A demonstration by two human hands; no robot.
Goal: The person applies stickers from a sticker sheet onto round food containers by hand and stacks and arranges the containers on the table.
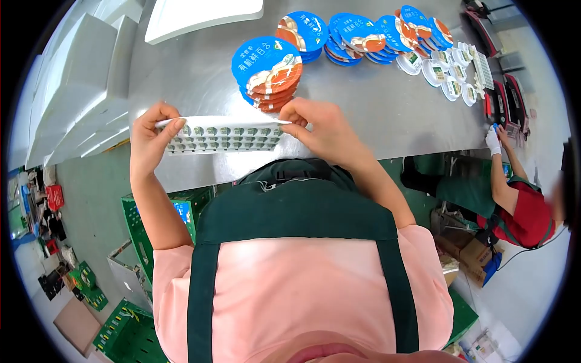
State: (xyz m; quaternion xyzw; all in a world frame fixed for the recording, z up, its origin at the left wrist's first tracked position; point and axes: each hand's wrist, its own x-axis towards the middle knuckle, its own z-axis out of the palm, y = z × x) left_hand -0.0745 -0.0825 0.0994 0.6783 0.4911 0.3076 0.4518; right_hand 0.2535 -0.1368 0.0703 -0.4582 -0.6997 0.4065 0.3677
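A sheet of small printed labels point(224, 138) is stretched between my hands just above the near edge of the metal table. Its top edge curls over, showing a white back. My left hand point(155, 134) pinches the sheet's left end between thumb and fingers. At the upper right corner, my right hand point(319, 128) is closed on it the same way. Just beyond the sheet stands a stack of round blue-and-orange printed packs point(266, 66), nearest to my right hand.
More piles of round packs point(360, 36) run along the steel table point(193, 78) to the right. Beyond them lie several small white labelled tubs point(451, 88). A white tray point(203, 18) and stacked white boxes point(72, 91) are at left. Another person point(514, 199) works at right.
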